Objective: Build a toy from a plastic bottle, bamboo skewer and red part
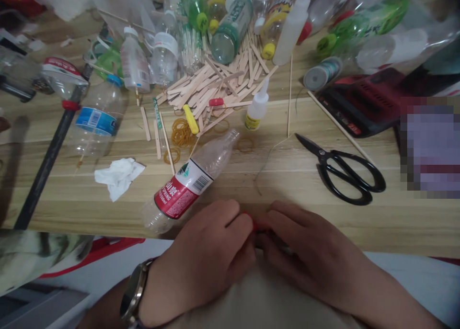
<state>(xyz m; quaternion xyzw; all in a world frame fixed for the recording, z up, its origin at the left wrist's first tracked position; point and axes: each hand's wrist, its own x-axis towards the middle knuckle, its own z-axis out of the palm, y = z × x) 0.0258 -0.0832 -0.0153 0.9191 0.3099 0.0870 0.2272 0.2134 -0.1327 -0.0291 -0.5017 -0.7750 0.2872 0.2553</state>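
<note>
Hands meet at near counter [305,214] edge, mine to steer from afar. Left hand [204,257] and right hand [309,252]: fingers pressed together, both pinching small red piece [254,223] between them; piece mostly hidden, long axis untellable. Empty bottle [190,180] lies just beyond left hand, neck pointing up-right, nearer left. Scissors [345,171] beyond right hand, apart. Crumpled tissue [118,175] farther left.

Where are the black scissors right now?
The scissors lie flat on the wooden table, right of the capless bottle and beyond the right hand.
</note>
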